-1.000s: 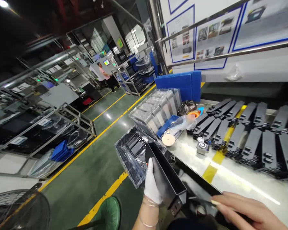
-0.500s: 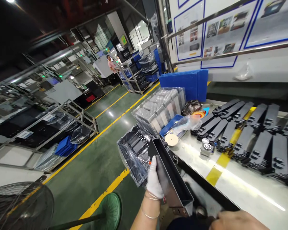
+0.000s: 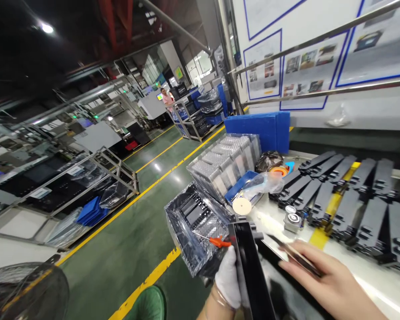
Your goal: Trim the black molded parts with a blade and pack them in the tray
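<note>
My left hand (image 3: 228, 281), in a white glove, grips a long dark metal channel piece (image 3: 253, 273) from its left side. Short round stubs show at the channel's far end. In my bare right hand (image 3: 330, 278), to the right of the channel, is a slim dark knife-like tool (image 3: 303, 258) with its narrow end pointing at the channel; its exact kind is unclear. Just beyond my left hand, a thin-shafted tool with an orange handle (image 3: 220, 242) shows over a plastic-lined box (image 3: 176, 222). Inside that box are bubble wrap and dark parts.
Rows of dark bracket-like parts (image 3: 343, 209) cover the right of the white table (image 3: 270, 222). A small round-topped device (image 3: 292, 221), a cream disc (image 3: 242, 206) and a blue tray (image 3: 242, 184) are nearby. Bubble-wrapped stacks (image 3: 223, 155) stand behind. A fan (image 3: 26, 293) is lower left.
My right hand has come up from the bottom edge with the knife-like tool. The channel piece has shifted right and down, turned steeper. More of the orange handle shows.
</note>
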### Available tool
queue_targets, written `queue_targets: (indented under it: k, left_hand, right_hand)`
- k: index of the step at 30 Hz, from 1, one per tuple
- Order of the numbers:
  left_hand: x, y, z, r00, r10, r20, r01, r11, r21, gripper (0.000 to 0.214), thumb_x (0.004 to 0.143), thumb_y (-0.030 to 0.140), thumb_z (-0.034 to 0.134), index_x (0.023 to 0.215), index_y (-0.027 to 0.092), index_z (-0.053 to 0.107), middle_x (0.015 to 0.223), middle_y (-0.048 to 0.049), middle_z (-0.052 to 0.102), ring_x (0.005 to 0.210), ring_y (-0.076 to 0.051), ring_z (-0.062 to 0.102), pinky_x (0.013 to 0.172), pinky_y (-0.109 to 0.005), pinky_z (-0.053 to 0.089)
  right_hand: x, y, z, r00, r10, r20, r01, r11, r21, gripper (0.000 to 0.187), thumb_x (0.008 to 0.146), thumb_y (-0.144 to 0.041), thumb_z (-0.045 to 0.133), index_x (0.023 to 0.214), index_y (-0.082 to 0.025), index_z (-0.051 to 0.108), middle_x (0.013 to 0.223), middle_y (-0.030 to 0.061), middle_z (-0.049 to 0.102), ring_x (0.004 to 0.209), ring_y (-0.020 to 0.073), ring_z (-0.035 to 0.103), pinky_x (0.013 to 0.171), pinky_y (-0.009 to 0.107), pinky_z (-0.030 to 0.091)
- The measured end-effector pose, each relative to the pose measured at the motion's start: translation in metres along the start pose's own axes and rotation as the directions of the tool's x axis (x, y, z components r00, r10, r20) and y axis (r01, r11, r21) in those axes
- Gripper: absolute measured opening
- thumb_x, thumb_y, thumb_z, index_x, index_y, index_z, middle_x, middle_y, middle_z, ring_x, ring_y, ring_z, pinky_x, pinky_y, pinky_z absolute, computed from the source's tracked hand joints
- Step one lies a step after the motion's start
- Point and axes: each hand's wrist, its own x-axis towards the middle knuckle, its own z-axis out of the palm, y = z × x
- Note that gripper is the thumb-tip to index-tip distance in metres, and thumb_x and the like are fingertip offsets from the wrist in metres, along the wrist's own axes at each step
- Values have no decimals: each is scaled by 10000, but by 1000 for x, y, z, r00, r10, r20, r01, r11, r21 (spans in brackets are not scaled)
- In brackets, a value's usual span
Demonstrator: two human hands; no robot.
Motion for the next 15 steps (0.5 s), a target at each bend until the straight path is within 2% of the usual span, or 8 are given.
queue_targets:
  k: [3, 5, 7, 9, 12, 13, 15]
  left_hand:
    - [4, -15, 11, 991, -100, 91, 97, 995, 39, 577, 519, 683, 932, 800, 193, 812, 700, -4, 699, 658, -136, 599, 727, -263, 475]
    - [3, -17, 24, 989, -48, 137, 40, 997, 64, 612, 597, 713, 882, 894, 180, 833, 824, -42, 745, 769, -178, 637, 801, -279, 484]
    - [-1, -11, 41, 989, -28, 147, 15, 996, 88, 665, 676, 693, 847, 1082, 166, 824, 1042, -83, 771, 979, -235, 663, 946, -302, 465]
    - [-6, 1, 57, 987, -122, 107, 108, 986, 125, 611, 669, 624, 873, 1071, 166, 824, 1058, -88, 778, 1086, -276, 656, 1037, -328, 429]
    - [-9, 14, 71, 975, -221, -2, 217, 959, 184, 415, 588, 527, 914, 801, 186, 809, 813, -38, 772, 946, -252, 678, 999, -323, 448]
    - [-8, 16, 71, 977, -215, -5, 212, 958, 191, 389, 589, 501, 914, 780, 182, 798, 796, -23, 768, 901, -226, 673, 977, -313, 458]
    - [-4, 14, 66, 978, -204, 35, 194, 961, 197, 334, 675, 443, 881, 839, 165, 792, 849, -17, 773, 891, -193, 665, 978, -324, 468]
  right_hand:
    - [11, 2, 17, 991, -77, -107, 75, 997, -30, 294, 1003, -428, 630, 780, -240, 664, 662, -11, 679, 541, 130, 665, 501, 170, 539]
    - [10, 0, 25, 983, -126, -136, 121, 991, -51, 297, 1031, -365, 579, 769, -234, 627, 632, -10, 635, 518, 123, 624, 492, 188, 524]
    - [6, -5, 25, 981, -166, -97, 159, 984, -76, 254, 1036, -323, 564, 810, -233, 639, 640, -9, 634, 507, 123, 609, 475, 198, 509]
    - [5, -11, 15, 983, -181, 10, 181, 980, -81, 211, 1037, -303, 564, 852, -245, 647, 651, -26, 641, 489, 111, 599, 455, 184, 494]
    - [16, -15, -14, 960, -240, 143, 259, 956, -135, 172, 1064, -265, 509, 938, -260, 625, 708, -40, 673, 558, 96, 661, 520, 149, 522]
    - [23, -15, -27, 940, -297, 170, 328, 924, -199, 166, 1073, -258, 489, 971, -257, 620, 734, -32, 686, 590, 97, 681, 550, 152, 529]
    - [42, -12, -49, 864, -435, 255, 501, 795, -342, 172, 1084, -267, 473, 992, -237, 615, 741, -9, 683, 597, 111, 677, 549, 189, 510]
